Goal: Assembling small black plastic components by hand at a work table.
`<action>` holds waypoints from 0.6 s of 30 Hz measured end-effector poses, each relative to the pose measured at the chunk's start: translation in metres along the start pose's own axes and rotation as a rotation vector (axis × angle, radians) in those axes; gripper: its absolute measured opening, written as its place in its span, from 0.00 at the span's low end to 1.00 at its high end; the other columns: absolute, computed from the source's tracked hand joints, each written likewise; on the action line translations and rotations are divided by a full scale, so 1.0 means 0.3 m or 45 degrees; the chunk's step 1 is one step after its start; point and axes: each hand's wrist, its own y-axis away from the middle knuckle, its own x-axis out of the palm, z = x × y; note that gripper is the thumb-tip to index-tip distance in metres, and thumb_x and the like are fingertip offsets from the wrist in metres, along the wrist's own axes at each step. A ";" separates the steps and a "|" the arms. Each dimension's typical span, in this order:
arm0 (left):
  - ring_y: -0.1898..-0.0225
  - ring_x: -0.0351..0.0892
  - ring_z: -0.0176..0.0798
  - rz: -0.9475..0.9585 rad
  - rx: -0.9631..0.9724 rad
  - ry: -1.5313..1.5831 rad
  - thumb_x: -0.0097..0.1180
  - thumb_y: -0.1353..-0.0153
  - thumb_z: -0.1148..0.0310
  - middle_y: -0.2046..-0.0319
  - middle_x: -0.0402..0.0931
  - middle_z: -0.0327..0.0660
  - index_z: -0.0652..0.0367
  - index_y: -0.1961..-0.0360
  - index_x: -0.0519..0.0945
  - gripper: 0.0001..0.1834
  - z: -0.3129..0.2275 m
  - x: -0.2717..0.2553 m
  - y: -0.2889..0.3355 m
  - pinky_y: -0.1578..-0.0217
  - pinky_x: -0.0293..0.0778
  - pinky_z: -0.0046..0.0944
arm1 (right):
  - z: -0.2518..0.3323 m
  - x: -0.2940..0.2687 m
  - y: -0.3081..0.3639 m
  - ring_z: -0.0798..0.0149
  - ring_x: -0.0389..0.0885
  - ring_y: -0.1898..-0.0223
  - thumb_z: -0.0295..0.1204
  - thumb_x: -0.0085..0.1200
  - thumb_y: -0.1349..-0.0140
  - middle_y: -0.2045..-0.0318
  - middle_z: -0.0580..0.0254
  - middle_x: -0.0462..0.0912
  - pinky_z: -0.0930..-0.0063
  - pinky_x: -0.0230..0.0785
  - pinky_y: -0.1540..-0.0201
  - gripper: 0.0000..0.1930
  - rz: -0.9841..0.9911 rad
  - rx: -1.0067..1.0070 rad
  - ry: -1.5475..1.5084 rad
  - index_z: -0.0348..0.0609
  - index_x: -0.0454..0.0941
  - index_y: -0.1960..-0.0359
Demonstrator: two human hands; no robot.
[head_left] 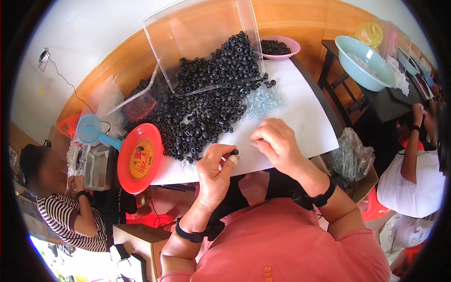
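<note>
i've got the left hand [213, 170] pinching a small black piece [234, 152] between thumb and finger, right around mid-frame. the right hand [282, 146] is a bit higher, right of centre, fingertips drawn together, and from my end i can't tell if anything's in them. big heap of black pieces [199, 113] upper centre, clear bits [263, 102] by its right edge, red plate [125, 160] centre-left.
</note>
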 end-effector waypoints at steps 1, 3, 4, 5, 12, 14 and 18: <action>0.69 0.74 0.27 0.036 -0.108 0.104 0.60 0.41 0.81 0.66 0.78 0.36 0.65 0.57 0.82 0.10 0.000 -0.007 0.005 0.69 0.70 0.28 | 0.030 0.009 -0.005 0.54 0.76 0.69 0.23 0.62 0.47 0.73 0.63 0.77 0.62 0.64 0.65 0.08 -0.022 -0.007 -0.058 0.46 0.75 0.69; 0.69 0.74 0.26 0.069 -0.219 0.211 0.60 0.41 0.82 0.65 0.78 0.35 0.65 0.57 0.82 0.10 -0.003 -0.010 0.008 0.70 0.69 0.27 | 0.077 0.033 -0.013 0.54 0.76 0.69 0.23 0.62 0.47 0.73 0.62 0.77 0.62 0.65 0.65 0.08 -0.016 -0.015 -0.099 0.46 0.75 0.69; 0.70 0.73 0.25 0.081 -0.238 0.288 0.60 0.41 0.82 0.65 0.77 0.35 0.66 0.56 0.82 0.11 -0.010 -0.009 0.004 0.71 0.69 0.26 | 0.095 0.046 -0.013 0.54 0.77 0.69 0.22 0.62 0.46 0.73 0.62 0.77 0.62 0.65 0.64 0.08 -0.018 -0.018 -0.140 0.45 0.75 0.69; 0.71 0.73 0.25 0.093 -0.256 0.365 0.60 0.40 0.82 0.64 0.76 0.35 0.66 0.55 0.82 0.11 -0.014 -0.009 0.005 0.73 0.69 0.25 | 0.100 0.063 -0.006 0.52 0.76 0.69 0.21 0.61 0.46 0.73 0.62 0.77 0.61 0.66 0.64 0.08 -0.038 0.015 -0.153 0.45 0.74 0.69; 0.73 0.72 0.25 0.151 -0.334 0.520 0.60 0.40 0.83 0.64 0.75 0.36 0.65 0.55 0.82 0.12 -0.028 -0.029 0.026 0.75 0.70 0.24 | 0.105 0.079 0.027 0.53 0.77 0.70 0.19 0.61 0.46 0.73 0.60 0.77 0.63 0.69 0.67 0.08 0.017 0.121 -0.237 0.43 0.75 0.67; 0.71 0.74 0.24 0.208 -0.354 0.549 0.61 0.40 0.82 0.62 0.74 0.37 0.66 0.54 0.82 0.12 -0.027 -0.034 0.031 0.75 0.71 0.25 | 0.113 0.082 0.030 0.58 0.78 0.71 0.18 0.62 0.44 0.73 0.61 0.77 0.68 0.70 0.68 0.07 -0.018 0.281 -0.476 0.41 0.76 0.67; 0.76 0.71 0.25 0.212 -0.346 0.626 0.61 0.40 0.81 0.67 0.76 0.37 0.66 0.57 0.82 0.09 -0.025 -0.029 0.036 0.78 0.67 0.24 | 0.134 0.070 0.017 0.63 0.78 0.71 0.18 0.62 0.42 0.72 0.62 0.77 0.72 0.71 0.67 0.06 0.004 0.289 -0.605 0.39 0.77 0.66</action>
